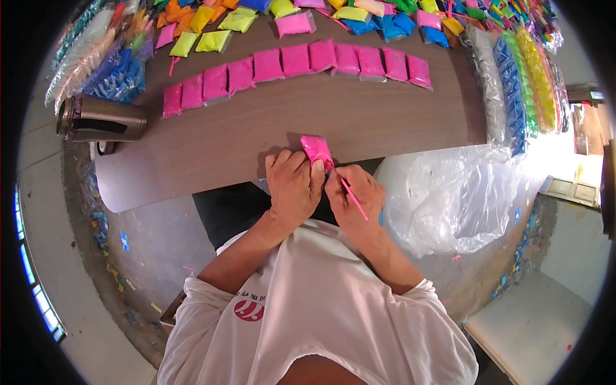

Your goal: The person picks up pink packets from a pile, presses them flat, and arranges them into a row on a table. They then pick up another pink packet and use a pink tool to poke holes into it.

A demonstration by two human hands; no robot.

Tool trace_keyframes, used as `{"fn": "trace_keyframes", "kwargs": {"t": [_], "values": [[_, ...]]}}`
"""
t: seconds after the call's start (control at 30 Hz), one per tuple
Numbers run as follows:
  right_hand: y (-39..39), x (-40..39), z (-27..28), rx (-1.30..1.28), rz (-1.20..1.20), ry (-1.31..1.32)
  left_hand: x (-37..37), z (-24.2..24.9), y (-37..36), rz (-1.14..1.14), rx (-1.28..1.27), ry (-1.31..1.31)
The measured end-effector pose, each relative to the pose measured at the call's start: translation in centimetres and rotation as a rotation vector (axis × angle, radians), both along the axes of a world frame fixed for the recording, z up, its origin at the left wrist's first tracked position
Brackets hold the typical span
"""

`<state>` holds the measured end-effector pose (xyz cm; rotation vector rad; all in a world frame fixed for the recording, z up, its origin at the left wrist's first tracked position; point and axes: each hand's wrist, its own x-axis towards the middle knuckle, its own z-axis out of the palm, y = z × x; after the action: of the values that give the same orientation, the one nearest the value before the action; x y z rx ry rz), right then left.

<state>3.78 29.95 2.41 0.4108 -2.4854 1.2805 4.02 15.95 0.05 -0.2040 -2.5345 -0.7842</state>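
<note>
A small clear packet of bright pink filling sticks up at the table's front edge. My left hand is closed on its near side, with the thumb pressed against it. My right hand is closed beside the packet's lower end, pinching a thin pink stick that slants down across the fingers. Whether the stick's upper end touches the packet is hidden by my fingertips. Beyond my hands, a curved row of similar pink packets lies side by side on the brown table.
Piled colourful packets line the table's far edge. A metal flask lies at the left. Strips of joined packets hang at the right, above a large clear plastic bag. Scraps litter the floor.
</note>
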Motion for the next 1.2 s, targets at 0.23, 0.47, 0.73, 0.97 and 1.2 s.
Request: {"fn": "trace_keyframes", "kwargs": {"t": [0.23,0.47,0.73,0.97,1.2], "values": [[1.3,-0.7,-0.4,-0.036,-0.09,-0.133,-0.9,0.4,0.1,-0.021,0.001,0.013],[1.1,-1.5,-1.2,-0.008,-0.033,-0.141,-1.0,0.4,0.4,-0.068,-0.001,-0.013],[1.2,-1.2,0.3,-0.103,0.064,-0.108,-0.9,0.4,0.5,-0.067,-0.013,-0.002],[1.6,-1.0,-1.6,-0.083,-0.057,-0.113,-0.9,0.4,0.4,-0.077,0.02,0.007],[1.3,-0.7,0.3,-0.069,0.052,0.09,-0.8,0.7,0.1,-0.08,0.066,-0.017]]}}
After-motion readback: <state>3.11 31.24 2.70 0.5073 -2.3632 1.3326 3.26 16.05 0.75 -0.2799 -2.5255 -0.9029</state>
